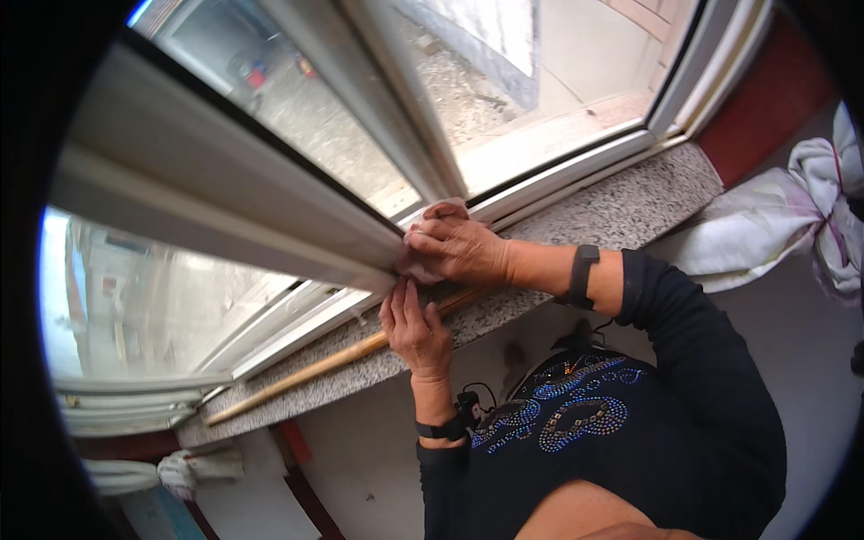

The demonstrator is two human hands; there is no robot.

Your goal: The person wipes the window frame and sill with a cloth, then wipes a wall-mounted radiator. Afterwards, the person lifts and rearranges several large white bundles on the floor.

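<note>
My right hand (468,253) is closed on a pale pinkish cloth (416,263), pressing it against the lower corner of the white window sash (306,238). Part of the cloth bunches up past the fingers. Just below it, my left hand (417,338) rests its outstretched fingertips on the bottom edge of the same sash, holding nothing. A long wooden stick (306,378) lies along the speckled granite windowsill (621,205), passing behind my left hand.
Glass panes in white frames (585,166) rise beyond the sill, with a yard outside. A knotted white curtain (765,220) hangs at the right, and another gathered curtain (202,468) at the lower left. A dark red wall panel (765,99) borders the window.
</note>
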